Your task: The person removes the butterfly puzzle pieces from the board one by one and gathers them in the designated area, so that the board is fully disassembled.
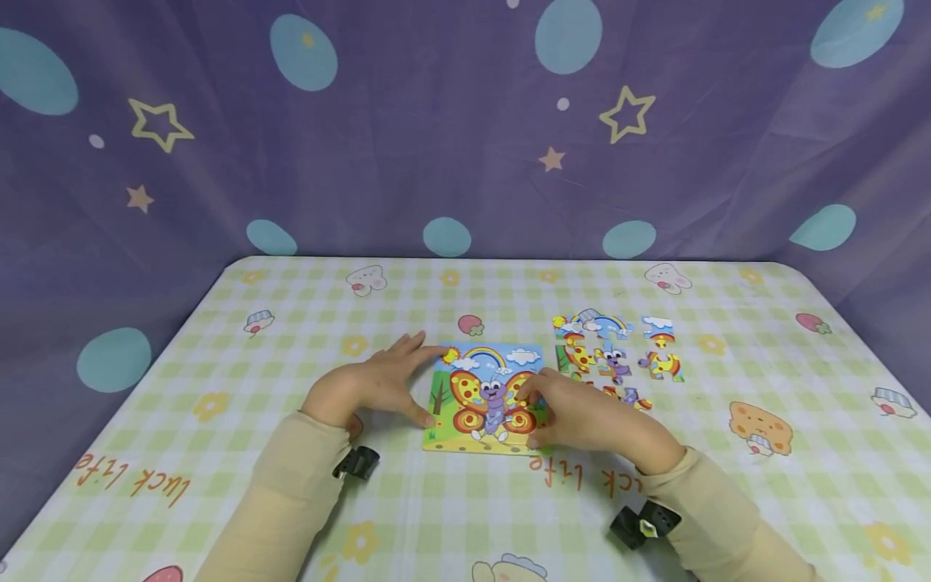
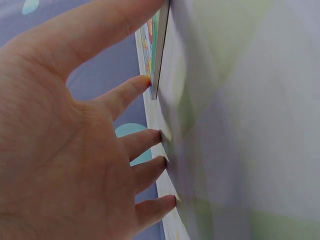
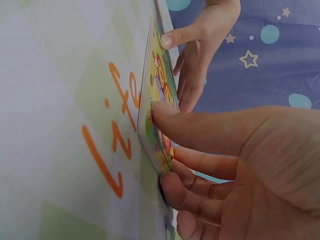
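A square puzzle board (image 1: 494, 404) with a smiling butterfly, a rainbow and a sun lies flat on the table. At its left side rests my left hand (image 1: 385, 384), thumb and index finger spread and touching the board's edge. The left wrist view shows the other fingers stretched out, their tips at the tablecloth. My right hand (image 1: 592, 416) holds the board's right side; in the right wrist view its thumb (image 3: 200, 127) lies on the picture and the other fingers curl in at the edge. Part of the right wing is hidden under it.
Beyond my right hand lie several loose butterfly puzzle pieces (image 1: 660, 364), a few partly covered by the hand. A checked tablecloth (image 1: 254, 364) with printed flowers and cakes covers the table. Behind its far edge hangs a purple curtain (image 1: 436, 145) with stars.
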Motion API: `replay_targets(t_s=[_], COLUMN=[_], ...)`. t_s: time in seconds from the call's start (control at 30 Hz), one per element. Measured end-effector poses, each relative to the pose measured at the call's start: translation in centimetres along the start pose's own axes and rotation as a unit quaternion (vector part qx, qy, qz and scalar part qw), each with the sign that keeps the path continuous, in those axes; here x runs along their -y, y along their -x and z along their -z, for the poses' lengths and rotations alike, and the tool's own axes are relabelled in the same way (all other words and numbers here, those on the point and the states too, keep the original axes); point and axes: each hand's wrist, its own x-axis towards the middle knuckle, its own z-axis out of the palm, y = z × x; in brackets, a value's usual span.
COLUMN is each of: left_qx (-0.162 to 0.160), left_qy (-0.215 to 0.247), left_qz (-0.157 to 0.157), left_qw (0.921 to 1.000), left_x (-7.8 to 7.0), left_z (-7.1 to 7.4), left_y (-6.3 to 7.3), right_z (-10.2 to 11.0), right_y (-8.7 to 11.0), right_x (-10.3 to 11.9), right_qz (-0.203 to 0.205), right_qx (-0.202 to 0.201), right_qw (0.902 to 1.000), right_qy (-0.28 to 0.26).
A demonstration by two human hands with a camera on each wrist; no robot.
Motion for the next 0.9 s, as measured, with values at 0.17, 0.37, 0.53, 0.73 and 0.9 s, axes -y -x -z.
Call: replay_targets(t_s=[0.17, 0.37, 0.53, 0.73, 0.9], left_qx=[-0.001, -0.002, -0.002, -0.001, 0.0], left_qy=[0.003, 0.007, 0.004, 0.004, 0.007], left_qz=[-0.001, 0.001, 0.003, 0.004, 0.004], left_qw=[1.0, 1.0, 1.0, 1.0, 1.0], left_x=[-0.03, -0.1, -0.14, -0.11, -0.11], left_z=[-0.04, -0.06, 0.0, -0.04, -0.06], left_y=[-0.02, 0.03, 0.03, -0.03, -0.04], right_z=[0.0, -0.18, -0.22, -0.23, -0.04], right_y=[0.23, 0.37, 0.39, 0.36, 0.31], right_x=[0.08, 0.2, 0.2, 0.19, 0.12], right_qz=[0.01, 0.011, 0.019, 0.022, 0.034], right_qx=[-0.003, -0.01, -0.015, -0.016, -0.027], right_qw=[0.9999, 0.9999, 0.9997, 0.9996, 0.9989], right_qy=[0.002, -0.001, -0.008, -0.002, 0.016])
